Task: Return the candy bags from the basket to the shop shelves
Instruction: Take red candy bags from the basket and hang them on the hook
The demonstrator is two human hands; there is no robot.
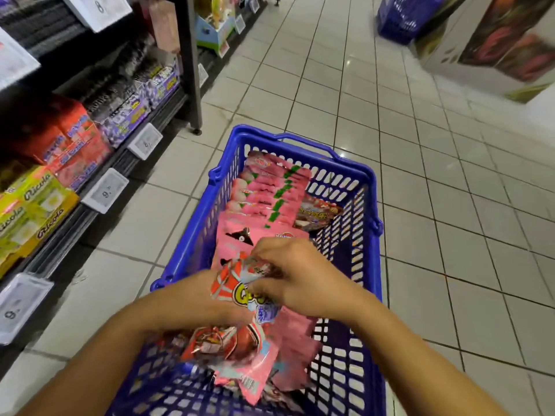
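A blue plastic basket (pixel 368 181) stands on the tiled floor, filled with pink candy bags (pixel 267 190) stacked in a row and red ones near me. Over its middle both hands grip the same red and blue candy bag (pixel 237 285). My left hand (pixel 195 298) holds it from the left and underneath. My right hand (pixel 300 274) pinches its top edge from the right. More red and pink bags (pixel 240 352) hang or lie just below the held one.
Shop shelves (pixel 99 163) run along the left with yellow Ricola boxes (pixel 30 211), red boxes (pixel 69 139) and purple boxes (pixel 132 112), with white price tags on the edges. A blue crate (pixel 402 19) and a printed display (pixel 504 40) stand far right.
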